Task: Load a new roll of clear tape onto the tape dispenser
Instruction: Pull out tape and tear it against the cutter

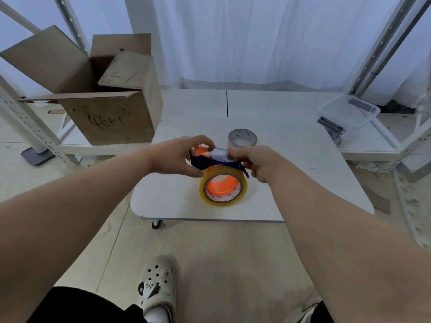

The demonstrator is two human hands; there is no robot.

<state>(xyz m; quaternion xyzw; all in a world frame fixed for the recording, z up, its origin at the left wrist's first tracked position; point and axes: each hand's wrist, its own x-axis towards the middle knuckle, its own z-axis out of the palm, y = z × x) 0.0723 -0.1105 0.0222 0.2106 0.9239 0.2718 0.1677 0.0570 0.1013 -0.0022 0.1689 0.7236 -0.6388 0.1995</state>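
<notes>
A dark blue and orange tape dispenser (205,160) is held above the white table (291,173). A full roll of clear yellowish tape (223,186) sits on its orange hub. My left hand (179,157) grips the dispenser's orange front end. My right hand (256,163) pinches the loose clear tape end (219,155), which is stretched across the top of the dispenser. A nearly spent tape roll (242,138) stands on the table just behind my hands.
An open cardboard box (105,101) sits on a low shelf at the left. A clear plastic container (349,110) and a small grey metal part (331,125) lie at the table's right. White metal racking stands on both sides. My shoe (156,283) is on the floor below.
</notes>
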